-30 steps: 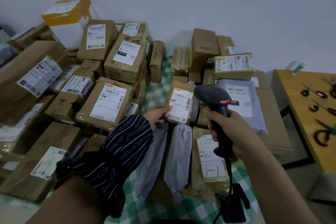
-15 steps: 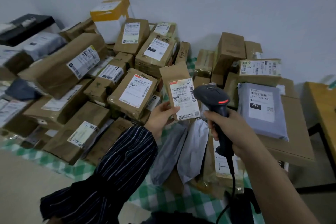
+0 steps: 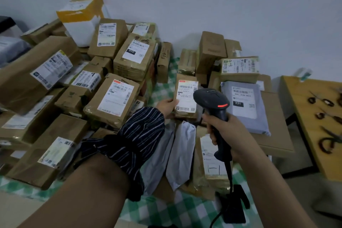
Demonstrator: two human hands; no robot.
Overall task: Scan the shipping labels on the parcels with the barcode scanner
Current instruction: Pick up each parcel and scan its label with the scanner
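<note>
Head view: left hand (image 3: 166,106) around white-labelled brown parcel (image 3: 186,98), right hand (image 3: 228,135) around black scanner (image 3: 211,100).

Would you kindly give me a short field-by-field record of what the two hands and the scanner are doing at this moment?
left hand: left hand holds a small brown parcel by its left edge, label facing the camera
right hand: right hand grips the barcode scanner by its handle
scanner head: overlaps the label's right edge in view
surroundings: labelled cardboard parcels piled on a green checked cloth; grey mailer marked 231
side: wooden table with scissors
</note>
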